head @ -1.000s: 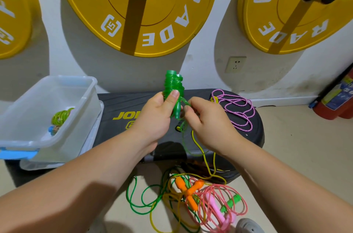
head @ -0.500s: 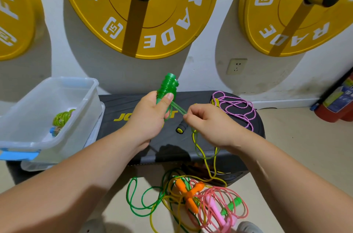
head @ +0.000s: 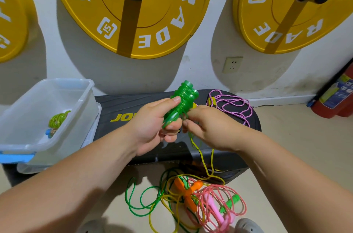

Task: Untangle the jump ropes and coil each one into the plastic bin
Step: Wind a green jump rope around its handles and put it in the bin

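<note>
My left hand [head: 152, 127] grips a green jump rope bundle [head: 184, 99], its cord wound round the handles, held above a black bench [head: 219, 152]. My right hand [head: 208, 127] pinches the green cord just right of the bundle; loose cord hangs from it to the floor. A tangle of green, yellow and pink ropes [head: 191, 202] with orange, pink and green handles lies on the floor below. A pink braided rope [head: 231, 105] lies on the bench's right end. The clear plastic bin [head: 80, 103] at left holds a coiled yellow-green rope [head: 58, 120].
Yellow weight plates [head: 133, 7] hang on the white wall behind. A red fire extinguisher [head: 336, 99] stands at far right. The bin sits on its lid at the bench's left end. A wall socket [head: 232, 64] is above the bench. Shoe tips show at the bottom edge.
The green bundle has tilted and grown thicker with more cord wound on. My right hand has come back close to the bundle from further right.
</note>
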